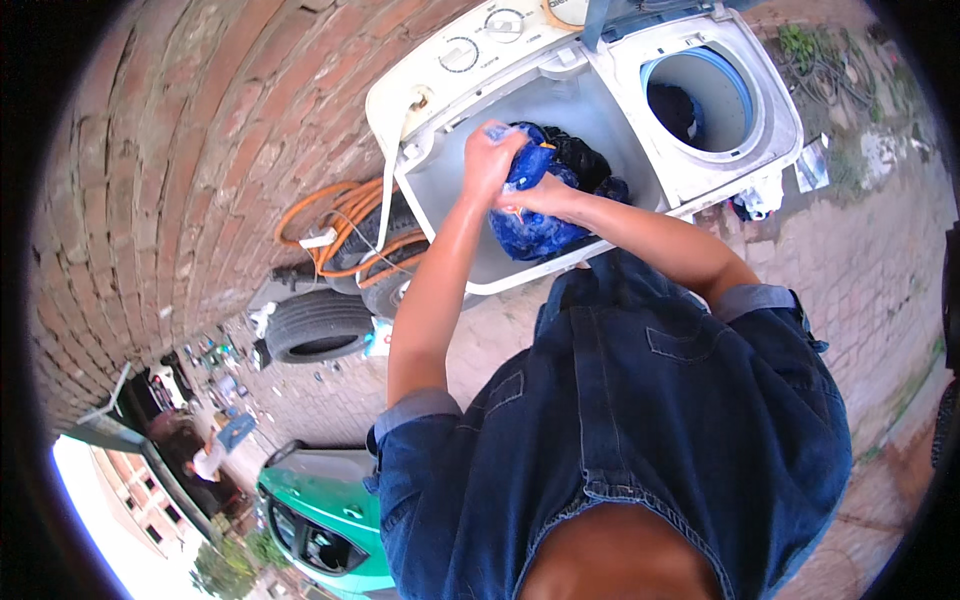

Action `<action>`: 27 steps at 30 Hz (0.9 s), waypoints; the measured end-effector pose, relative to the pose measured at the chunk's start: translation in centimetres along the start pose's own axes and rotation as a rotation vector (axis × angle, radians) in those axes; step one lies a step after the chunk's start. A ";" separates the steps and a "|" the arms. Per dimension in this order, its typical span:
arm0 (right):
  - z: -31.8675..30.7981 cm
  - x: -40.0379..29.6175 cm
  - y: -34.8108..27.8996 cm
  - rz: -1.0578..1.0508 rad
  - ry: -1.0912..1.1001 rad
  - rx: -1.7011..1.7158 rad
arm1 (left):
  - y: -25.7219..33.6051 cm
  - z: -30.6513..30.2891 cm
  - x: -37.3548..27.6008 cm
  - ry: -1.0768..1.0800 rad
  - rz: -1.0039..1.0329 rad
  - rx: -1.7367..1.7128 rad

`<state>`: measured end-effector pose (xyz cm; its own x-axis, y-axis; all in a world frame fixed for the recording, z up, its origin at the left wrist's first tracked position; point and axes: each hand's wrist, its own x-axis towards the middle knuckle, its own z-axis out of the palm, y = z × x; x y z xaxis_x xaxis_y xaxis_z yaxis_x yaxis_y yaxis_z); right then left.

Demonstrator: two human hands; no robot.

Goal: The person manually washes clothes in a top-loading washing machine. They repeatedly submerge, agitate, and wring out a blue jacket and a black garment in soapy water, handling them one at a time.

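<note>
Both hands are over the wash tub [469,255] of a white twin-tub washing machine. My left hand [491,154] is closed around the upper part of a wet blue cloth garment [532,232], with white suds on the fingers. Just below and to the right, my right hand [536,199] grips the same garment, close against the left wrist. The garment's lower part hangs in a bunch inside the tub. Behind it lies a black cloth [577,157], partly hidden by the blue one. How the right fingers wrap the cloth is partly hidden.
The spin tub [724,101] to the right holds dark cloth. Control knobs [458,55] line the panel by a brick wall [225,112]. An orange hose [300,217] and tyres [319,322] lie left. A green car [322,517] and another person [210,454] are farther off.
</note>
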<state>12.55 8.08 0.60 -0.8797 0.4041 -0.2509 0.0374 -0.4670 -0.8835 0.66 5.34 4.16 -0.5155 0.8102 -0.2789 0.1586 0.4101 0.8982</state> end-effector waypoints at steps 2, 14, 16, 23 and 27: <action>-0.1 0.3 1.0 -0.020 0.083 0.018 | -0.1 0.0 -0.2 -0.019 -0.065 -0.130; -0.5 0.3 -11.5 0.071 0.256 0.257 | -0.2 2.8 -5.9 0.310 0.587 -0.088; -0.9 0.9 -13.0 0.034 0.250 0.263 | 1.6 2.5 -6.2 0.348 0.578 -0.196; -2.8 -3.8 -12.3 -0.074 0.151 0.253 | 3.0 3.1 -3.6 0.664 0.693 -0.237; -1.3 -6.4 -7.4 0.783 0.258 0.627 | 3.1 4.6 -4.1 0.633 0.633 -0.277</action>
<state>18.47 9.98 8.24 -0.5842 -0.0672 -0.8088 0.2364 -0.9674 -0.0904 7.18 5.22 6.53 -0.7773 0.4362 0.4533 0.4023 -0.2092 0.8913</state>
